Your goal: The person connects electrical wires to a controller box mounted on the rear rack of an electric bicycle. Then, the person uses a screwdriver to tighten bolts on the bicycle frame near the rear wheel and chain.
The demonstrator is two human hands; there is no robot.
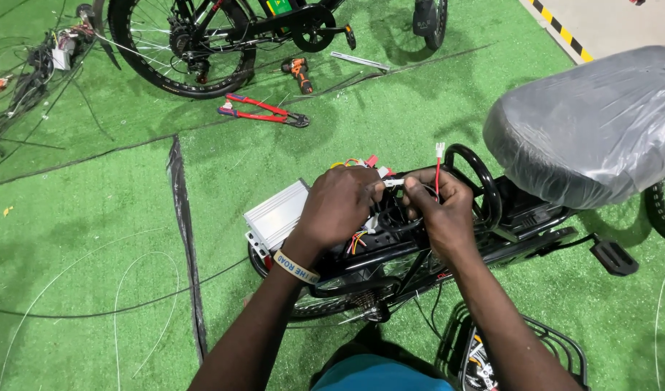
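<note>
Left hand (340, 206) and right hand (439, 210) close together, both pinching a small white wire connector (392, 183), silver controller box (276, 215) just left of left hand, plastic-wrapped saddle (593, 123) right of right hand

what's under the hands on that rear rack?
A bundle of coloured wires and a white connector between left hand and right hand. The hands hide the wire ends.

Two bicycles on the turf, one (202, 43) lying at the top and one (448, 246) under the two hands, plus one silver controller box (274, 213), one red bolt cutter (264, 110), one orange drill (298, 72) and one plastic-wrapped saddle (593, 123).
</note>
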